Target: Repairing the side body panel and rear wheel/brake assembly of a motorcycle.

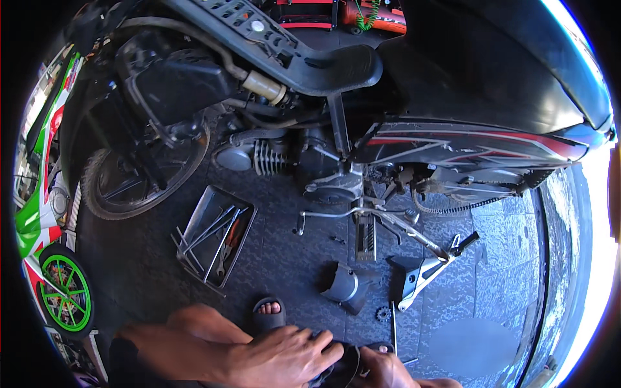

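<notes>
- Lower centre of the frame: the left hand has bent fingers against a dark item; whether it grips cannot be told.
- The right hand is partly cut off, its hold unclear; a loose hold could drop the item.
- A shifting right foot could kick the nearby rod or toothed sprocket.
</notes>
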Action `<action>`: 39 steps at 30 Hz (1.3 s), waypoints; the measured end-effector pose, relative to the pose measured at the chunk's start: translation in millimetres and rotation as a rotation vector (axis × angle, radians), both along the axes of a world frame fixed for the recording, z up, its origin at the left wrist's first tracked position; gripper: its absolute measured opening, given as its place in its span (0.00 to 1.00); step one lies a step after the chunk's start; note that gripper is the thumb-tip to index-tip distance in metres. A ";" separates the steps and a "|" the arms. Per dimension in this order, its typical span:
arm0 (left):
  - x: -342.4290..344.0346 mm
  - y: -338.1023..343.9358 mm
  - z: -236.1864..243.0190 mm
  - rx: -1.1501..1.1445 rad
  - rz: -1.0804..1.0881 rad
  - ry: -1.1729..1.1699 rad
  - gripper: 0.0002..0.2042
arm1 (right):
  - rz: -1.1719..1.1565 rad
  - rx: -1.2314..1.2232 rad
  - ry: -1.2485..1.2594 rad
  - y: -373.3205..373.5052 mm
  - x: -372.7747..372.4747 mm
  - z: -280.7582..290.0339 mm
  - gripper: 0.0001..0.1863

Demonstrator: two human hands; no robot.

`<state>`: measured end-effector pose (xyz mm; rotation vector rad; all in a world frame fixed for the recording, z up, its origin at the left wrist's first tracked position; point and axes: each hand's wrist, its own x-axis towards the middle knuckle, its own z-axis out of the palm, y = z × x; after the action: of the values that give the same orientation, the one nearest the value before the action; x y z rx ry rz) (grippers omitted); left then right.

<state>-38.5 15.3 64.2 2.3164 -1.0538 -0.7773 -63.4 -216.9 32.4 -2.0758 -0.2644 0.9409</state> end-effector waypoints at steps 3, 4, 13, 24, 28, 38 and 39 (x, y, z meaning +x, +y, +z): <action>6.8 3.5 -0.7 -0.017 0.047 -0.052 0.20 | -0.032 -0.043 0.095 5.6 5.7 -7.0 0.17; 9.5 5.2 -2.5 -0.019 0.047 -0.040 0.20 | 0.017 -0.071 0.044 6.0 6.4 -7.3 0.16; 40.0 7.4 -22.1 -0.044 0.092 0.078 0.22 | -0.043 0.329 0.027 -16.1 52.3 6.6 0.12; 77.3 3.4 -32.8 -0.033 0.113 0.231 0.22 | 0.268 -0.172 -0.006 -22.1 30.6 -92.1 0.10; 68.0 3.8 -29.6 0.002 0.143 0.249 0.22 | -0.070 0.340 0.060 -27.6 85.2 6.4 0.10; 69.5 -1.7 -18.3 -0.006 0.135 0.323 0.24 | -0.086 0.386 0.081 -32.7 43.9 -37.2 0.16; 69.0 -2.7 -15.8 -0.002 0.136 0.347 0.24 | -0.077 0.331 0.076 -30.3 45.3 -33.9 0.16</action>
<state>30.5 12.5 48.4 2.1223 -0.7366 -1.0724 -18.1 -247.2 -1.5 -1.7322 -0.2780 0.8635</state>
